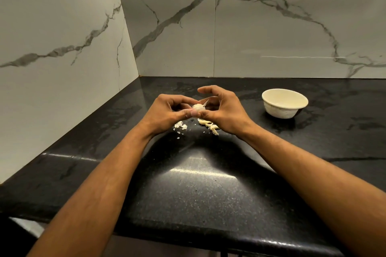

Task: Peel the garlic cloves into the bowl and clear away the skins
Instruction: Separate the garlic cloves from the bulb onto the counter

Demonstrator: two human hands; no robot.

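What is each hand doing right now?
Left hand: pinching the garlic.
Right hand: pinching the same garlic, peeling its skin.

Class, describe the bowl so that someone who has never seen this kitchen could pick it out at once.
Start at the black stone counter that runs into the corner of the marble walls. To the right of the right hand stands the bowl, alone. It is the only vessel there: round, cream-white and upright, unlike the pale garlic scraps under the hands.

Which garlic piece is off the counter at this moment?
The garlic bulb pinched between the left hand and the right hand; the loose cloves lie on the counter.
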